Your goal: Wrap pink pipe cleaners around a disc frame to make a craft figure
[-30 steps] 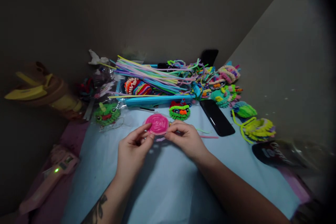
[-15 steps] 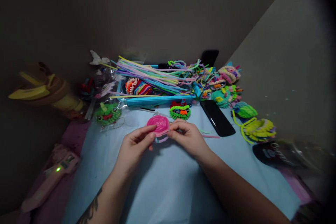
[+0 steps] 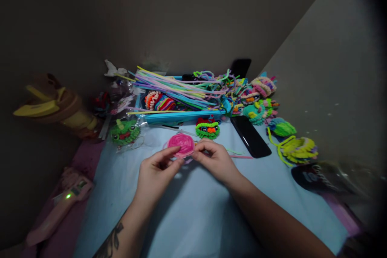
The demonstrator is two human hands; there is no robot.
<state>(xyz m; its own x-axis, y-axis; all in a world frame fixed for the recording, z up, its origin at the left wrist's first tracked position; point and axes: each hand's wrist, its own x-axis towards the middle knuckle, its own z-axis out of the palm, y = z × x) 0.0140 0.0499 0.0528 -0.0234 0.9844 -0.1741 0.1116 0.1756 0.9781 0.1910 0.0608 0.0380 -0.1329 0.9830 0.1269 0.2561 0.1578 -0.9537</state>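
Note:
Between my hands, above the blue sheet (image 3: 187,201), is a flat round pink pipe cleaner coil (image 3: 180,143). My left hand (image 3: 160,171) grips its left and lower side, the index finger lying over the face and the thumb below. At the coil's right edge, my right hand (image 3: 215,160) pinches with thumb and fingertips; exactly what is between them is hidden. A pale lilac strip (image 3: 188,161) shows under the coil. Just behind my right hand sits a green, red and orange pipe cleaner creature (image 3: 207,128) with eyes.
A blue tray (image 3: 181,117) holds loose pastel pipe cleaners (image 3: 175,84). To the right lie a black phone (image 3: 251,136) and a yellow-green fuzzy piece (image 3: 298,149). At left are a bagged green creature (image 3: 123,132), a pink glue gun (image 3: 60,205) with a lit green light, and a brown-yellow object (image 3: 60,109).
The pink coil has shifted slightly left and tilted, and less of the lilac strip shows beneath it. My left thumb and fingers have moved a little further around its lower edge.

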